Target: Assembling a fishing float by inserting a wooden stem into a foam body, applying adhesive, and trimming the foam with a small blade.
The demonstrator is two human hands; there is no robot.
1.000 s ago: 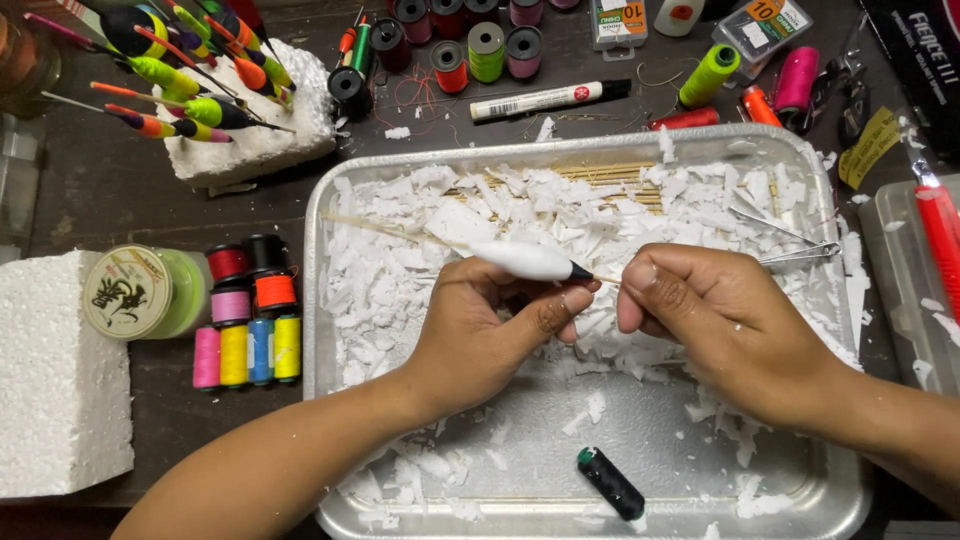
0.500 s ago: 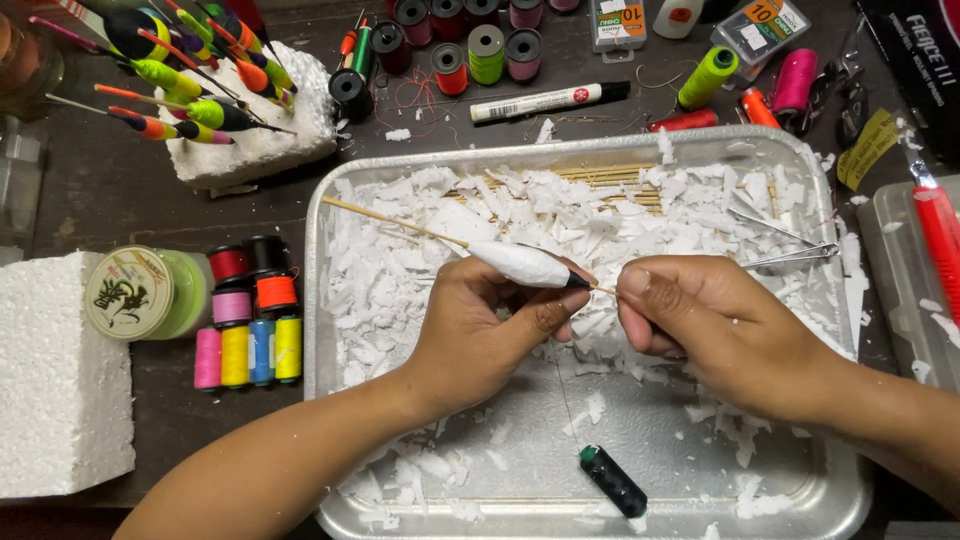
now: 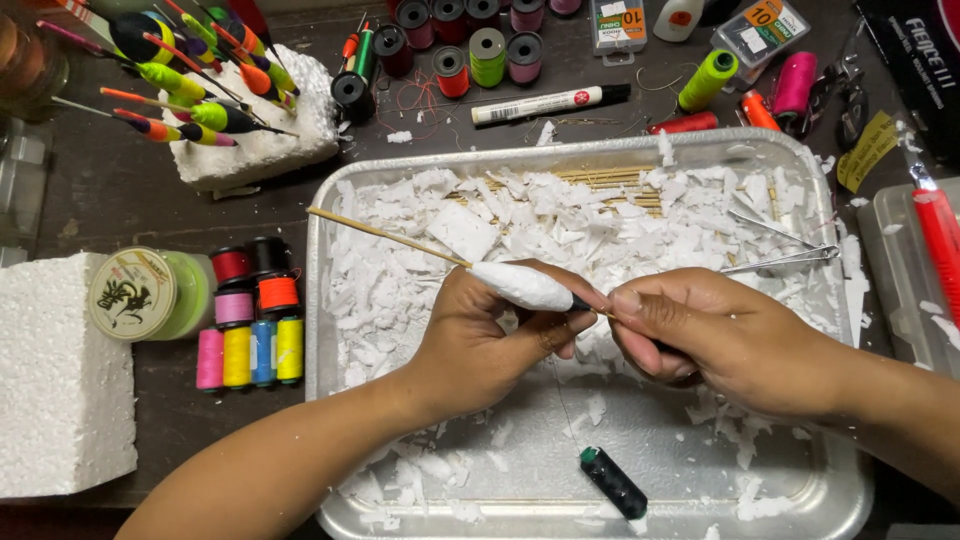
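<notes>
Left hand (image 3: 490, 345) pinches the white foam float (image 3: 520, 287), right hand (image 3: 715, 335) grips its tip just beside. Foam shavings (image 3: 600, 225) behind both; dark spool (image 3: 613, 483) below; tweezers (image 3: 780, 262) beyond the right hand.

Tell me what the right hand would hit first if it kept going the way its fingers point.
The right hand points left, so it would first meet the white foam float and the left hand holding it, almost touching already.

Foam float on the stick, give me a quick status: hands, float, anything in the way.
Left hand grips white foam float. Right hand pinches its lower end. Stick juts up-left over tray. Nothing blocking.
</notes>
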